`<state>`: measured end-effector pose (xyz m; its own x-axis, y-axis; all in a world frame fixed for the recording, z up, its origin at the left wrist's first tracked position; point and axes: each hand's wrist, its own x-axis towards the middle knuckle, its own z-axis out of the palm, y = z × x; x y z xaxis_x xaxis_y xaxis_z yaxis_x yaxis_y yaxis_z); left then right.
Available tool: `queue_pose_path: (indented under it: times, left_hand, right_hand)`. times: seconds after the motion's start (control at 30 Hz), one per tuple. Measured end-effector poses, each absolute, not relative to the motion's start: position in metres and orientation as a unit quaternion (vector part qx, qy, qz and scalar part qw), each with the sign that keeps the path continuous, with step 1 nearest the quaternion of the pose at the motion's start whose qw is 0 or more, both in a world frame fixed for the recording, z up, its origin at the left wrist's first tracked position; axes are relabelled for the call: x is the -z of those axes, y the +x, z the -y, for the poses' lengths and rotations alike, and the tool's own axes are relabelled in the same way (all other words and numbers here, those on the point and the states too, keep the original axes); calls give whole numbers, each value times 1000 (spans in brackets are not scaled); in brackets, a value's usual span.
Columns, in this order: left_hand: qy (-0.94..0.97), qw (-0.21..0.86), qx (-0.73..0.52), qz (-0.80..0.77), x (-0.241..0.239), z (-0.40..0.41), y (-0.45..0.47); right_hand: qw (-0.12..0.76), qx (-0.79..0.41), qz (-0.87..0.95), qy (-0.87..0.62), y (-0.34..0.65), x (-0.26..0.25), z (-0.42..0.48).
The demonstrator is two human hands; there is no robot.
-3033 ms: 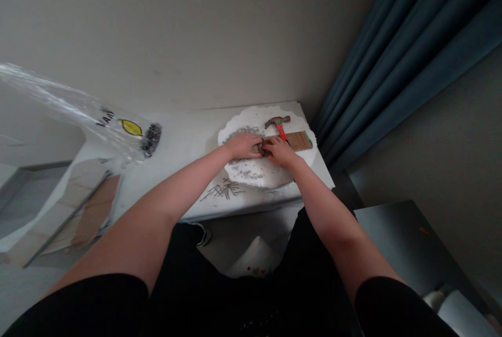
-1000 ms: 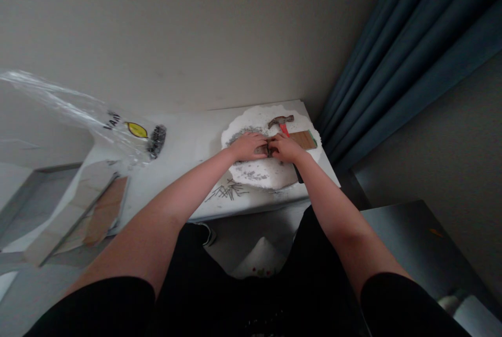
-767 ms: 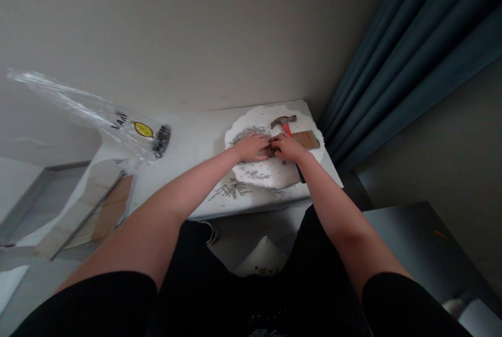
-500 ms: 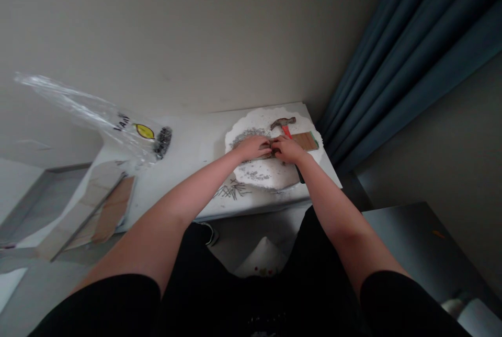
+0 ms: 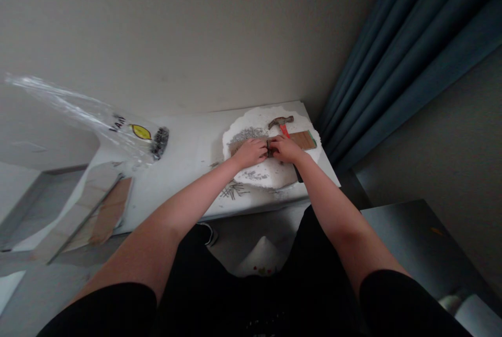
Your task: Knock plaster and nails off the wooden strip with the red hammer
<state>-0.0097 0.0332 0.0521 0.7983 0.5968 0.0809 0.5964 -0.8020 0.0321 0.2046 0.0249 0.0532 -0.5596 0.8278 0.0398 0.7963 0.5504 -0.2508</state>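
My left hand (image 5: 250, 152) and my right hand (image 5: 285, 149) rest side by side on a brown wooden strip (image 5: 304, 140) that lies across a round white foam pad (image 5: 270, 173). The fingers of both are curled and pinched together around a small dark object between them, too small to name. A hammer (image 5: 281, 124) with a red handle lies just beyond my right hand, its head toward the wall. Small grey nails (image 5: 247, 132) are heaped on the pad behind my left hand.
Loose long nails (image 5: 234, 189) lie on the white table (image 5: 188, 154) near its front edge. A clear plastic bag (image 5: 117, 128) with a yellow label sits at left. Wooden boards (image 5: 92, 211) lean at far left. Blue curtains (image 5: 396, 54) hang at right.
Both hands have stayed together on the strip, shifting only slightly. The camera view has drifted a little; the wooden strip now shows left of my left hand.
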Motion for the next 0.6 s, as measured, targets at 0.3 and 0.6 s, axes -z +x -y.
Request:
queue_pose_path:
  times: [0.3, 0.6]
  left_hand:
    - [914, 70, -83, -391, -53, -31, -8]
    - [886, 101, -92, -444, -46, -36, -9]
  right_hand:
    - [80, -107, 871, -473, 202, -54, -25]
    - [79, -107, 870, -475, 202, -56, -25]
